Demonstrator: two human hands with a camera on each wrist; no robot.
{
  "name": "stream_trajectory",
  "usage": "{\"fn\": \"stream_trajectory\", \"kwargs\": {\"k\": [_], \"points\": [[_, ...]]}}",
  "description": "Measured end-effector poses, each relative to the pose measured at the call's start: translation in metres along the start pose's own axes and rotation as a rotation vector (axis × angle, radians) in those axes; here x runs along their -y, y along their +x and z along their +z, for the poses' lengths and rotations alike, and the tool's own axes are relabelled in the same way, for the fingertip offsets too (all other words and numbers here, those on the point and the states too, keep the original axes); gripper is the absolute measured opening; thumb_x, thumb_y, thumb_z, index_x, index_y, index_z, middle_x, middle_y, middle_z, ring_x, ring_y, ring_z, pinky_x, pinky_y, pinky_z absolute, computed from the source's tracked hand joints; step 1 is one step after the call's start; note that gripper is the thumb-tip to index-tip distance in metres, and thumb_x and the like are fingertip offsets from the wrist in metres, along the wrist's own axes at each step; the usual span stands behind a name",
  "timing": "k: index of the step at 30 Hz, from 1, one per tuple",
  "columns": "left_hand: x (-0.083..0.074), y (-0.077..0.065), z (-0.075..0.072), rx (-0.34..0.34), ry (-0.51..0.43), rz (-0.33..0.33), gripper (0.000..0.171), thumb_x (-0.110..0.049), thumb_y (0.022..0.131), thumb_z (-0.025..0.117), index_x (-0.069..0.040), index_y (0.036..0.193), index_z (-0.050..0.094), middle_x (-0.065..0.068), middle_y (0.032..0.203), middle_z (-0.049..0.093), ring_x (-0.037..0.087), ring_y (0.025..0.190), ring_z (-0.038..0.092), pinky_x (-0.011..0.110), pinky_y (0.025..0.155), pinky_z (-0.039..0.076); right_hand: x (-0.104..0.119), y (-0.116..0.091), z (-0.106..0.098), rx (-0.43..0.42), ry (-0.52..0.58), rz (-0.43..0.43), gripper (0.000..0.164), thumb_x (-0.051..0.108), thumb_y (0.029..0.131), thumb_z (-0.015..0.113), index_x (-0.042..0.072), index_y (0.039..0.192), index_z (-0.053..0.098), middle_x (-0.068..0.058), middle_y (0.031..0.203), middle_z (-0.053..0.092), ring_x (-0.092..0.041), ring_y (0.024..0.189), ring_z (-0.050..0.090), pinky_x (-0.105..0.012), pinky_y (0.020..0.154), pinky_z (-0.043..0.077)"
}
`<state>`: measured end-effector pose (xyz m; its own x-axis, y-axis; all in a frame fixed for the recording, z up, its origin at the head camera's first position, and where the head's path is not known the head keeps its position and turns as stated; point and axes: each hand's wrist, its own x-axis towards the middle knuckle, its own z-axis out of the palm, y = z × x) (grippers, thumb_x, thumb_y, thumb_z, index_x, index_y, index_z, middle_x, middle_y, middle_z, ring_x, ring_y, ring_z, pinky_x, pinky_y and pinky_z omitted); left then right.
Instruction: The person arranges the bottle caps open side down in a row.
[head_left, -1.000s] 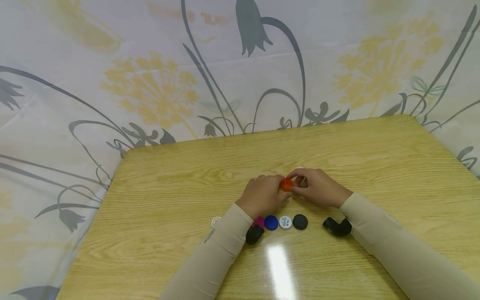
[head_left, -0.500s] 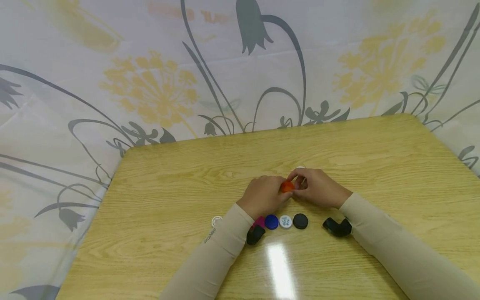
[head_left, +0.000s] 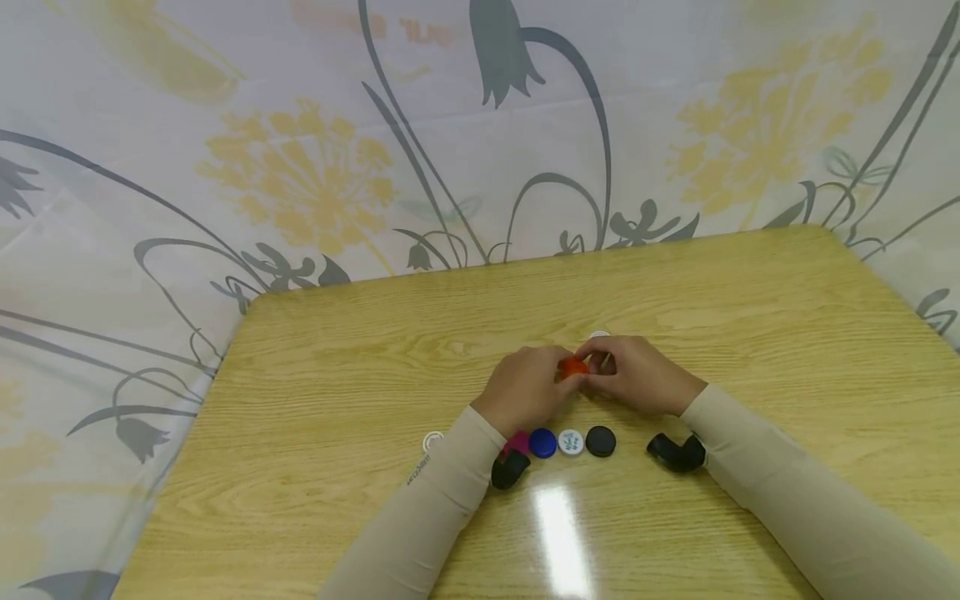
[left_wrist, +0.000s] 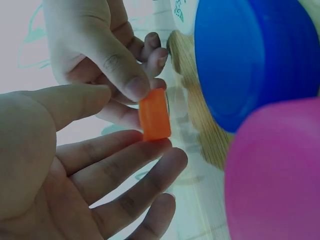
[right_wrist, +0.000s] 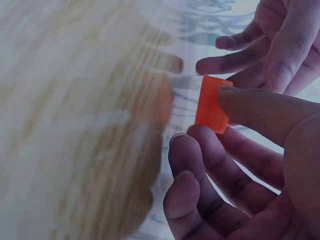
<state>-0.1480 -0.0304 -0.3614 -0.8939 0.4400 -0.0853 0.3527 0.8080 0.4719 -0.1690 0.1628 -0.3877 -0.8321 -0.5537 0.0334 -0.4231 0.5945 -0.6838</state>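
In the head view both hands meet over the middle of the table around a small orange bottle cap (head_left: 574, 368). My right hand (head_left: 637, 375) pinches this cap (right_wrist: 212, 105) between thumb and fingertips, standing it on edge in the right wrist view. My left hand (head_left: 528, 383) reaches in from the other side. In the left wrist view its fingertips (left_wrist: 159, 146) are right at the cap's lower edge, while its thumb (left_wrist: 95, 97) stays apart from it. The fingers of the left hand are mostly extended.
On the wooden table (head_left: 337, 367), a row nearer the body holds a pink cap (head_left: 519, 442), blue cap (head_left: 543, 443), white patterned cap (head_left: 571, 442) and black cap (head_left: 601, 442). White round pieces show by the left sleeve (head_left: 432, 439) and behind the right hand. Black curved pieces (head_left: 677, 454) sit at both sleeves.
Both hands stay in nearly the same place. The orange cap has turned slightly between the fingers and shows less of its face in the head view.
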Motion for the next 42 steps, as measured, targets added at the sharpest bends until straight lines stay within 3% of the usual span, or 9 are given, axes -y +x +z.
{"fn": "stream_trajectory", "kwargs": {"k": [6,14,20,27,42], "points": [[-0.002,0.0,-0.001,-0.038,-0.009,-0.035,0.036,-0.036,0.101,0.059,-0.015,0.129,0.067,-0.001,0.111,0.072,0.011,0.084,0.063,0.023,0.069,0.049,0.001,0.0,0.0,-0.025,0.0,0.004,0.024,0.013,0.093,0.07,0.003,0.115,0.068,0.0,0.087,0.069,-0.008,0.077,0.062,-0.026,0.071,0.053],[-0.005,0.0,-0.006,-0.083,-0.042,-0.041,0.031,-0.032,0.101,0.06,-0.014,0.125,0.069,-0.001,0.107,0.073,0.01,0.075,0.06,0.02,0.062,0.048,0.004,0.0,-0.001,-0.03,0.025,0.039,0.023,0.014,0.095,0.068,0.005,0.117,0.067,-0.001,0.091,0.072,-0.01,0.081,0.066,-0.027,0.072,0.055],[-0.005,-0.001,-0.006,-0.087,-0.088,-0.046,0.032,-0.032,0.101,0.06,-0.016,0.128,0.067,0.0,0.114,0.072,0.011,0.083,0.064,0.021,0.07,0.051,0.007,0.0,-0.002,-0.022,0.056,0.054,0.028,0.013,0.096,0.067,0.004,0.122,0.064,-0.005,0.095,0.074,-0.01,0.077,0.068,-0.026,0.071,0.055],[-0.004,-0.001,-0.006,-0.122,-0.154,-0.046,0.027,-0.027,0.101,0.06,-0.014,0.124,0.065,0.002,0.115,0.072,0.013,0.095,0.069,0.02,0.075,0.054,0.009,-0.001,-0.003,-0.055,0.08,0.03,0.028,0.018,0.095,0.07,0.005,0.119,0.066,-0.004,0.092,0.075,-0.012,0.073,0.069,-0.025,0.069,0.055],[-0.004,0.001,-0.009,-0.26,-0.266,-0.013,0.018,-0.02,0.098,0.066,-0.014,0.115,0.068,0.0,0.11,0.072,0.011,0.089,0.066,0.017,0.071,0.053,0.012,-0.002,-0.004,-0.158,0.09,-0.035,0.031,0.019,0.092,0.074,0.009,0.119,0.063,-0.004,0.093,0.072,-0.013,0.081,0.066,-0.025,0.07,0.054]]}}
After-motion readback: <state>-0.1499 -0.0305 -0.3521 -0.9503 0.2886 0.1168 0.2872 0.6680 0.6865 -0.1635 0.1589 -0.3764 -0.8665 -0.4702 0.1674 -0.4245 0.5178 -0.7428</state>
